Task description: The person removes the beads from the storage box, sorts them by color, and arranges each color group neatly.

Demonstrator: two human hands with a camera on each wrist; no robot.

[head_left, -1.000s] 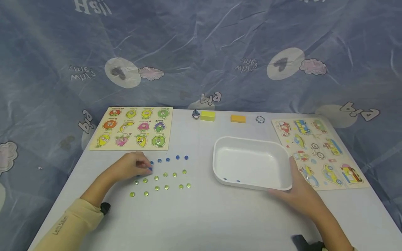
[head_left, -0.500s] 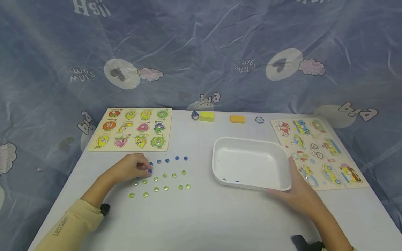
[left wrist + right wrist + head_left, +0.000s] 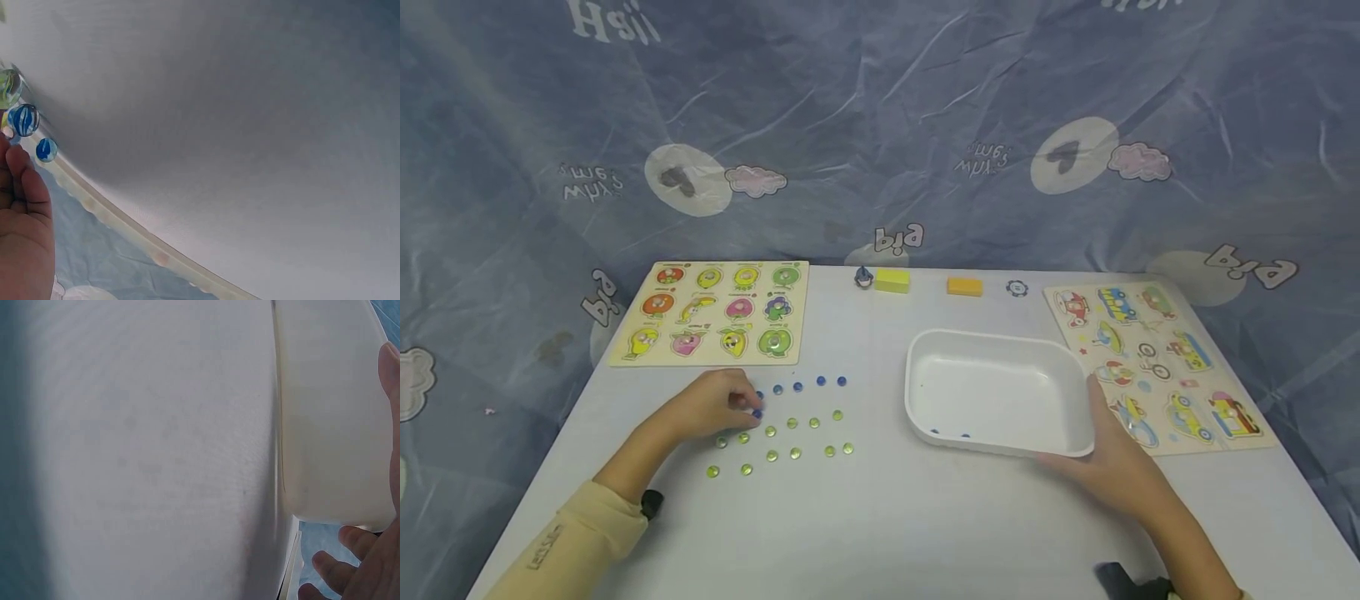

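My left hand [image 3: 718,404] is at the left end of the marble rows, pinching a blue marble [image 3: 757,413] between thumb and forefinger. Beyond it runs a row of blue marbles [image 3: 798,387], the nearest partly behind the fingers. Two rows of green marbles [image 3: 792,423] lie on the near side. In the left wrist view, the fingers [image 3: 36,194] are close to blue and green marbles. My right hand [image 3: 1116,462] grips the right end of a white plastic tray [image 3: 1000,447], its thumb along the near corner. Two blue marbles [image 3: 966,435] show inside the tray by its near wall.
A fruit puzzle board [image 3: 647,321] lies at the back left, a vehicle puzzle board [image 3: 1187,446] at the right. Along the back edge are a small penguin-like figure [image 3: 863,277], a yellow-green block [image 3: 892,281], an orange block [image 3: 965,287] and a gear-shaped piece [image 3: 1017,288].
The whole head view shifts slightly. Both hands keep their places, the left with its fingertips at the blue marble and the right on the tray.
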